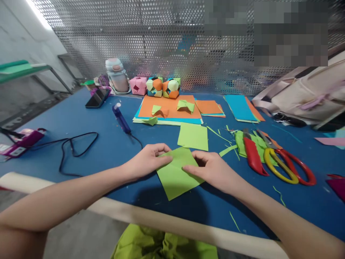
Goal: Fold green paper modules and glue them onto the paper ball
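Sheet: green sheet (175, 180) near the table's (107, 154) near edge, between both hands, turned with one corner toward the person, probably for easy reach by both thumbs; faint creases across the middle.
Left hand (147, 162): pinching the far left part, thumb on top, fingers curled by the edge, likely to steady the paper.
Right hand (218, 171): pinching the right side, thumb flat on top near the middle, fingers bent at the far right edge, seemingly to control that side; fingertips partly hidden.
Square: green square (192, 136) just beyond the sheet, flat and within easy reach.
Cutting tools: red knife (253, 154) and scissors (293, 178) at right, beside and partly over green scraps (241, 147), apparently set aside out of the folding space.
Stack: orange-topped stack (149, 102) farther off, bearing small folded pieces (185, 105), perhaps to group them.
Far side: three paper balls (154, 87) in a row beside a bottle (117, 77), away from the handwork.
Left: blue corded tool (121, 120) and phone (97, 98), clear of the paper.
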The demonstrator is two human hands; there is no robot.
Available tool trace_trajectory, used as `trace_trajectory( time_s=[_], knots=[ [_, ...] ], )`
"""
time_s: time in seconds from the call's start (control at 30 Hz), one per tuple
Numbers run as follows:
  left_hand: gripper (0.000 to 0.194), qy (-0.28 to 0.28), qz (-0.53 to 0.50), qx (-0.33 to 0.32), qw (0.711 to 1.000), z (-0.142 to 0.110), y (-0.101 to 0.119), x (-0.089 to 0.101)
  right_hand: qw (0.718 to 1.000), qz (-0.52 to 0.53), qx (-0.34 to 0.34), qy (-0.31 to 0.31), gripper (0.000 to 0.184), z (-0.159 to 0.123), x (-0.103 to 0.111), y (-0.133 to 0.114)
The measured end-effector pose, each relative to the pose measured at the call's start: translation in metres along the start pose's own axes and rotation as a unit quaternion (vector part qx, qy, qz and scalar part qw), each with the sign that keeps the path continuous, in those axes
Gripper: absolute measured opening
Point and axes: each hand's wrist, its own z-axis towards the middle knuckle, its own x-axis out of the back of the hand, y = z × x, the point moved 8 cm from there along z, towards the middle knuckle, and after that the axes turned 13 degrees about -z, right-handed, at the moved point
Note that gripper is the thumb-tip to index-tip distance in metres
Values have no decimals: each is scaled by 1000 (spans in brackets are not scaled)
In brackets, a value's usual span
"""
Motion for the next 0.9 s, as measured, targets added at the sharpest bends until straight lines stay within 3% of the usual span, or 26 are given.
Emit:
trace_trajectory(
  time_s=[0.13, 0.27, 0.37, 0.47, 0.53, 0.9],
  knots=[
    [13, -24, 102, -27, 994, 1, 5, -4, 998, -33, 3, 55, 18, 1, 5, 3],
    [7, -14, 69, -16, 997, 5, 2, 3, 993, -56, 24, 98, 16, 0, 12, 6],
    [4, -3, 24, -1, 1000, 8, -1, 6, 979, -96, 114, 138, 7, -4, 13, -4],
    [2, 5, -32, 15, 999, 9, -5, 7, 957, -112, 229, 136, 13, -10, 6, -14],
    [4, 5, -71, 26, 997, 10, -8, 9, 948, -119, 267, 128, 21, -13, 2, -16],
    [12, 9, -139, 64, 988, 10, -14, 13, 905, -216, 338, 143, 35, -23, -4, -20]
  ],
)
